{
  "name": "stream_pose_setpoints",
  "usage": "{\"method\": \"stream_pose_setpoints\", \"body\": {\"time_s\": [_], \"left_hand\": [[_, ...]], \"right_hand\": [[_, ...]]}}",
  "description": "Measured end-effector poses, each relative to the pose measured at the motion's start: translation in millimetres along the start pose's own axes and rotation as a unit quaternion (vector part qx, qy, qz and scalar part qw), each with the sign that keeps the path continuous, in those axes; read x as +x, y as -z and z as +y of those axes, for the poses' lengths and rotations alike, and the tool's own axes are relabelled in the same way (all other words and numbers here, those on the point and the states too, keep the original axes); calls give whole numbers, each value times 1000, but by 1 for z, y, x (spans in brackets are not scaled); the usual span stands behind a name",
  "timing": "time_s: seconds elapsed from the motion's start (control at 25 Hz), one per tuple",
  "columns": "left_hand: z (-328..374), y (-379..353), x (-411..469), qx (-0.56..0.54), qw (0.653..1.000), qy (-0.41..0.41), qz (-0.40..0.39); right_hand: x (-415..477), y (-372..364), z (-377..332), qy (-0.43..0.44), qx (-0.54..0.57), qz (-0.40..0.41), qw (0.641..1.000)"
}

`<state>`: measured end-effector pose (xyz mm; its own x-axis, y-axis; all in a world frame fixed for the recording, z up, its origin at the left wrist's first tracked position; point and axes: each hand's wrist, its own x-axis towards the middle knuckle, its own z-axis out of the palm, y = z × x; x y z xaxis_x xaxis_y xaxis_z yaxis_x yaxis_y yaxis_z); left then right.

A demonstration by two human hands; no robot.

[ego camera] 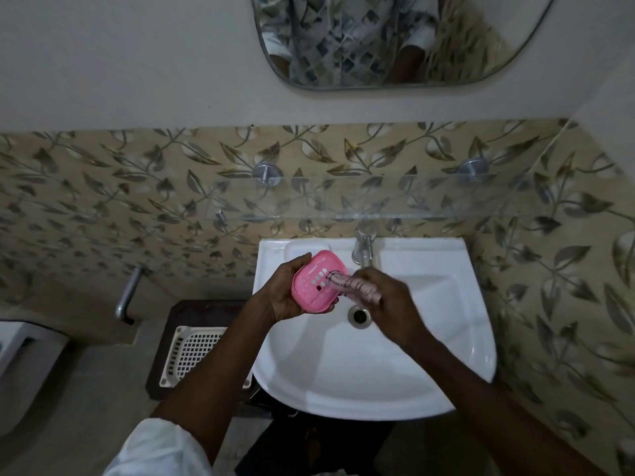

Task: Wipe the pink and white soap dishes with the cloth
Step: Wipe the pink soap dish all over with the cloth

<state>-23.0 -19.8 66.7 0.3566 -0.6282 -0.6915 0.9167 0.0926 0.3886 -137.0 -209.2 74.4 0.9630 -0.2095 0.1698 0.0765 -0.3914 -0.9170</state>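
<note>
My left hand holds the pink soap dish tilted above the left side of the white sink. The dish's slotted inside faces me. My right hand grips a folded pink cloth, and the cloth's end presses into the dish near its right rim. The white soap dish, a tray with a grid bottom, lies on a dark stool left of the sink, partly hidden behind my left forearm.
A chrome tap stands at the back of the sink, just behind the hands. The drain lies under my right hand. A glass shelf juts from the tiled wall above. A mirror hangs higher up.
</note>
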Motion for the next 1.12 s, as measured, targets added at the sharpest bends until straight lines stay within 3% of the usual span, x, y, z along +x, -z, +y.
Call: {"method": "stream_pose_setpoints", "body": {"time_s": [0.12, 0.2, 0.28, 0.32, 0.36, 0.44, 0.48, 0.6, 0.72, 0.76, 0.88, 0.92, 1.04, 1.12], "left_hand": [[6, -2, 0, -20, 1000, 6, -8], [10, -6, 0, -21, 1000, -4, -8], [9, -11, 4, 6, 1000, -3, -3], [7, -12, 5, 21, 1000, 3, -4], [5, -14, 6, 31, 999, 8, -5], [0, -15, 8, 28, 1000, 9, -5], [-2, -15, 8, 20, 1000, 4, -3], [-7, -11, 7, 7, 1000, -11, -10], [-10, -15, 6, -10, 1000, -18, -18], [-10, -16, 6, -21, 999, -26, -16], [-7, -18, 5, -43, 998, -45, -20], [-7, -19, 5, -48, 997, -52, -21], [-16, -27, 10, -30, 995, -93, -3], [-25, -30, 13, -34, 991, -127, 28]], "right_hand": [[23, 14, 8, -51, -16, 142, 988], [19, 0, 3, 84, -118, 47, 988], [0, -15, 8, 258, -201, -108, 939], [-2, -13, 15, 302, -240, -123, 914], [-1, -10, 23, 282, -255, -99, 920], [2, -10, 28, 161, -226, -9, 961], [-1, -15, 25, 154, -226, -13, 962], [-9, -23, 24, 259, -246, -112, 927], [7, -10, 19, 125, -213, -21, 969], [6, -13, 15, 121, -214, -21, 969], [-9, -20, 2, 249, -249, -126, 927], [-6, -15, -1, 241, -250, -121, 930], [-2, -21, -17, 130, -218, 1, 967], [-13, -43, -31, 118, -203, -7, 972]]}}
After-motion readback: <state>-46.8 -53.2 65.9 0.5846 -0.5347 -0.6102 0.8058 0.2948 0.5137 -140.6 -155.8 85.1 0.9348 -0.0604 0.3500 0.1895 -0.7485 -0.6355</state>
